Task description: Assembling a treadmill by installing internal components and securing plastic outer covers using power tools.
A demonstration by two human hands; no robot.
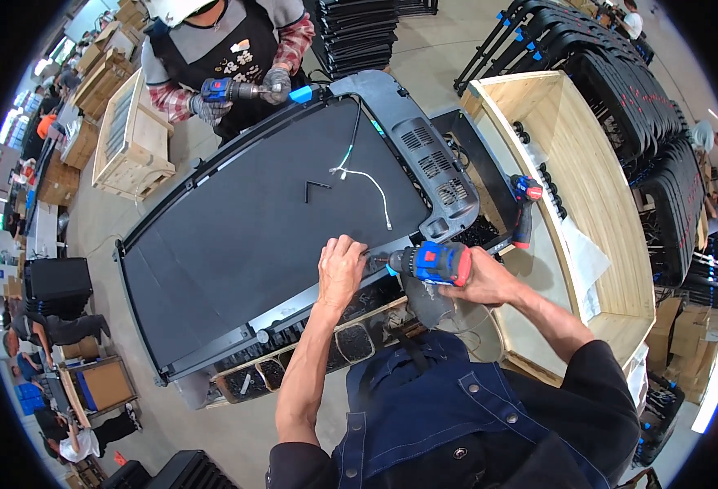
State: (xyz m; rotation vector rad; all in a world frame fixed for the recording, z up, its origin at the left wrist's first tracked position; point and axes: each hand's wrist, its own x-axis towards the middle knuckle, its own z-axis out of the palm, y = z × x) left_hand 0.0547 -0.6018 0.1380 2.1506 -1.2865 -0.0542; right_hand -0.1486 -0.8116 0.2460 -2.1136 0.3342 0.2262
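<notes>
My right hand (485,277) grips a blue and red cordless drill (432,262) by its handle, with the bit pointing left. Just past the drill's tip is my left hand (342,269), fingers bent together at the near side rail of a black treadmill (253,204). Whatever those fingers hold is hidden. On the treadmill's belt lie a black L-shaped hex key (317,186) and a loose white cable (379,191). A grey vented motor cover (424,147) spans the treadmill's right end.
Across the treadmill, a gloved person holds another blue drill (220,90). A second cordless tool (525,212) rests at the right, beside a long wooden crate (612,220). Divided parts bins (355,341) sit below the near rail. Black frames (620,106) are stacked far right.
</notes>
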